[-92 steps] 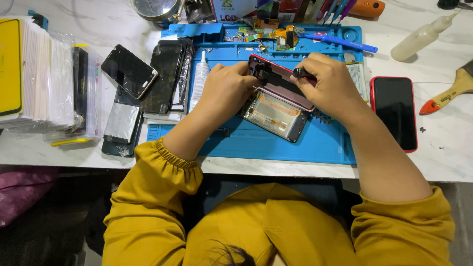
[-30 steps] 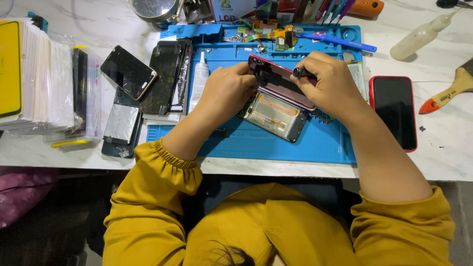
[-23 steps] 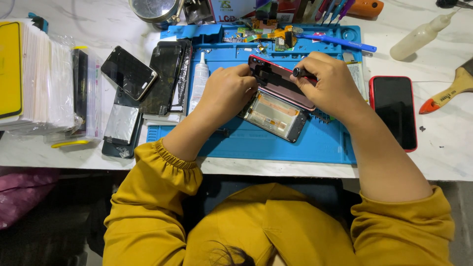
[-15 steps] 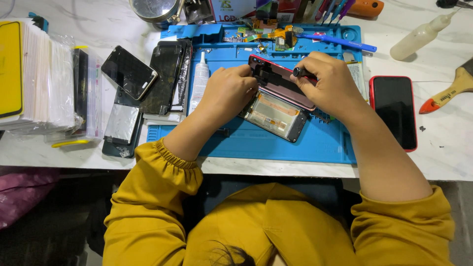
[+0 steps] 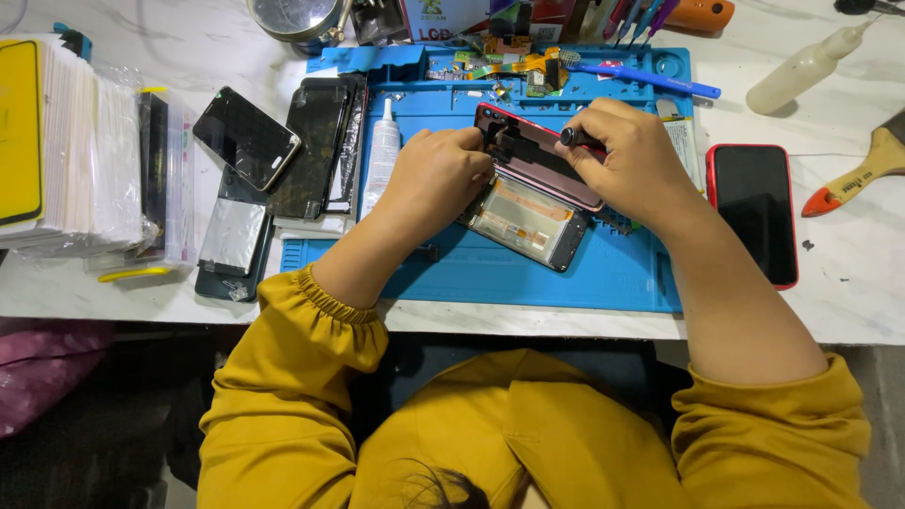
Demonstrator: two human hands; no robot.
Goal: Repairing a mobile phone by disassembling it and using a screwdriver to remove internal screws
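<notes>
Here, frame centre: left hand clamps the opened phone steady on the blue mat; right hand pinches a screwdriver closed.

Phone-repair workbench, as we read it: blue repair mat with parts trays, several loose phones and screens, stacked screen protectors, glue tube, brush, squeeze bottle.
</notes>
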